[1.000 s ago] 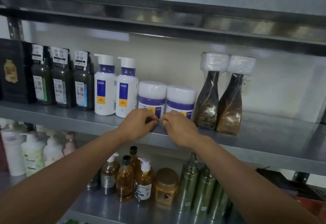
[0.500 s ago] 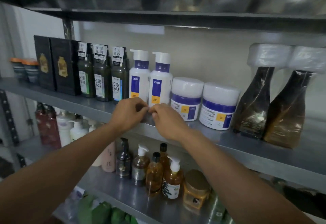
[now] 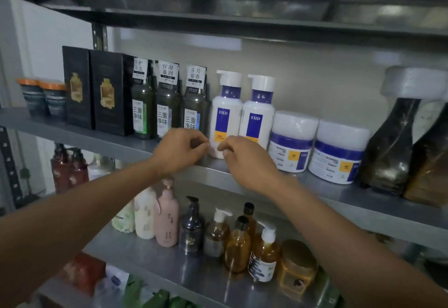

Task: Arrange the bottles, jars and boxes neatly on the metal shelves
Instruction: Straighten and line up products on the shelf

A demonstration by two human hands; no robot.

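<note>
My left hand (image 3: 179, 151) and right hand (image 3: 244, 159) are curled at the shelf (image 3: 339, 199) front edge. I cannot tell whether they pinch anything. The upright white pump bottle (image 3: 225, 118) stands just behind, between them.

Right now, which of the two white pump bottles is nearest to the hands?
The left white pump bottle, next to the dark green bottle: left hand and right hand almost meet before its base.
</note>
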